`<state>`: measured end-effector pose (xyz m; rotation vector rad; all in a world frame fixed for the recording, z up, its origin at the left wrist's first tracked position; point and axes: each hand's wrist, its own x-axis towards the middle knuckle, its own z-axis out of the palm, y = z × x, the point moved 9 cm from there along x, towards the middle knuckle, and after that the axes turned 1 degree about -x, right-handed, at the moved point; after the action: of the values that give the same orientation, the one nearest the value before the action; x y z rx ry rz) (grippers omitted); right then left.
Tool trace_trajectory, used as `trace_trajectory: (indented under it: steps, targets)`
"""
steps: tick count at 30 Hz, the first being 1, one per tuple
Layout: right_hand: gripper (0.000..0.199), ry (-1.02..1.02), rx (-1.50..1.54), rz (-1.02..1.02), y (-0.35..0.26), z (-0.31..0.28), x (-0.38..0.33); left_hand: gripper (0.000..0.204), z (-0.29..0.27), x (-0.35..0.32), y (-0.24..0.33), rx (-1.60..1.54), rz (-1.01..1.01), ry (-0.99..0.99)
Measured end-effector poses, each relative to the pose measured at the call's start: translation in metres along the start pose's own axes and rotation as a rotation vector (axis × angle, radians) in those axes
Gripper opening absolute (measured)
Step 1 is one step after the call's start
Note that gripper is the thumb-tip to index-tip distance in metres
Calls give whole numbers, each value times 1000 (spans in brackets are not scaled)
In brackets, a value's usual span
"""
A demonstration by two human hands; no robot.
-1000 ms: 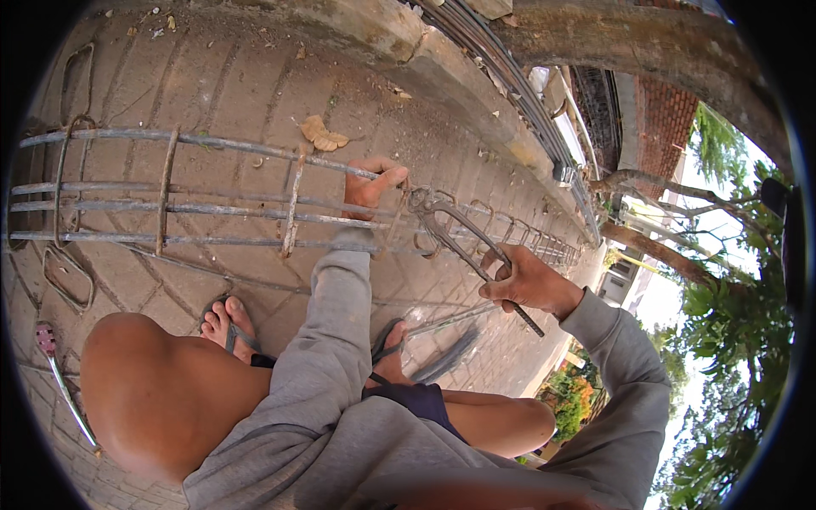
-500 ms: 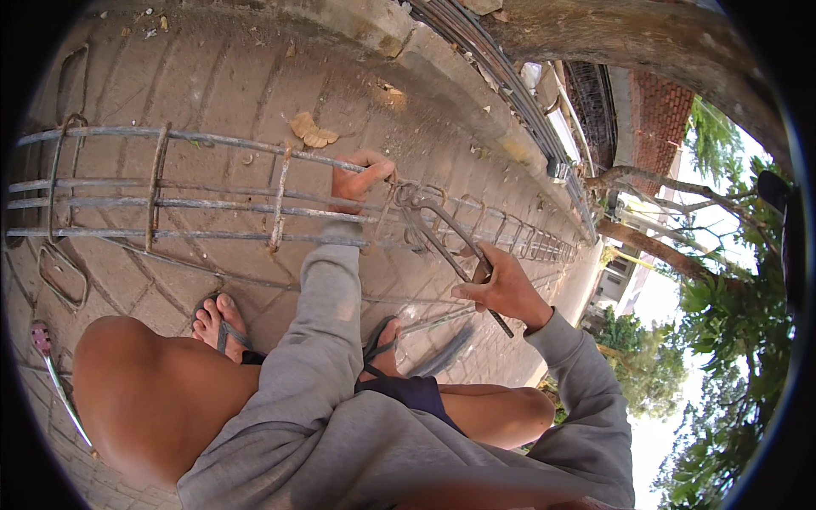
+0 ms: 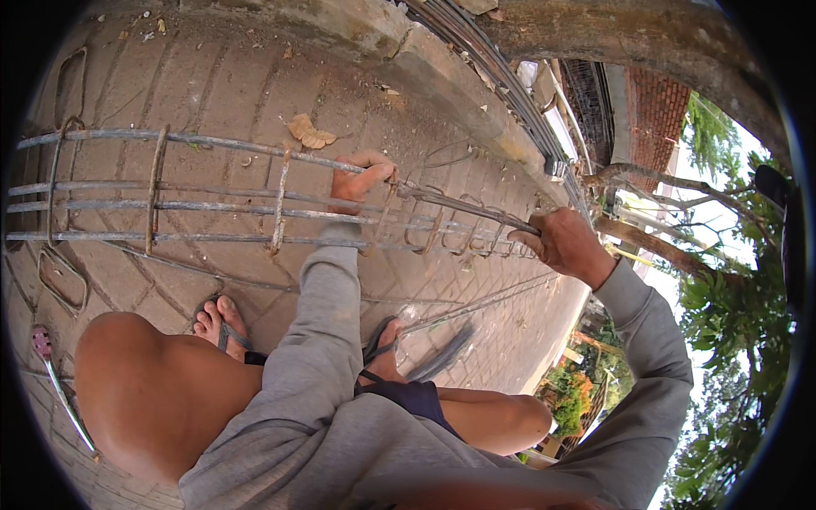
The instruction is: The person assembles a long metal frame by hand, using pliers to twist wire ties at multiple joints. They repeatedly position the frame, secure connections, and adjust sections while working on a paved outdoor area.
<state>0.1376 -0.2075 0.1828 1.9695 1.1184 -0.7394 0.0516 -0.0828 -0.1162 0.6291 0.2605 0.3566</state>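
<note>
A long cage of steel bars point(image 3: 212, 204) lies across the brick paving in front of me, its long rods crossed by bent stirrups. My left hand point(image 3: 357, 178) grips the upper rod of the cage near the middle. My right hand point(image 3: 568, 242) is closed on a bent metal stirrup point(image 3: 472, 208) that lies slanted against the cage, its other end close to my left hand. Several more stirrups point(image 3: 463, 238) hang on the rods between my two hands. My grey sleeves cover both forearms.
Loose bent stirrups point(image 3: 61, 280) lie on the bricks at left. A pink-handled tool point(image 3: 51, 370) lies by my left knee. My sandalled feet point(image 3: 221, 323) are under the cage. A concrete kerb point(image 3: 408, 59) with more rods runs behind; trees stand at right.
My right hand has swung up and to the right, laying the stirrup nearly flat along the cage. My left hand has stayed on the upper rod.
</note>
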Motion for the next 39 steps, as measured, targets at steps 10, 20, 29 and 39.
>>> trace_trajectory:
  steps: [10, 20, 29, 39]
  targets:
    - [71, -227, 1136, 367, -55, 93, -48, 63, -1, 3, -3, -149, 8, 82]
    - [60, -29, 875, 113, -36, 51, -44, 70, -5, 4, -5, -158, -4, 76]
    - [36, -678, 993, 270, -27, 33, -26, 71, -9, 3, -8, -138, 28, 85]
    - [39, 139, 49, 28, -18, -9, -25, 64, -3, 1, -5, -131, 18, 82]
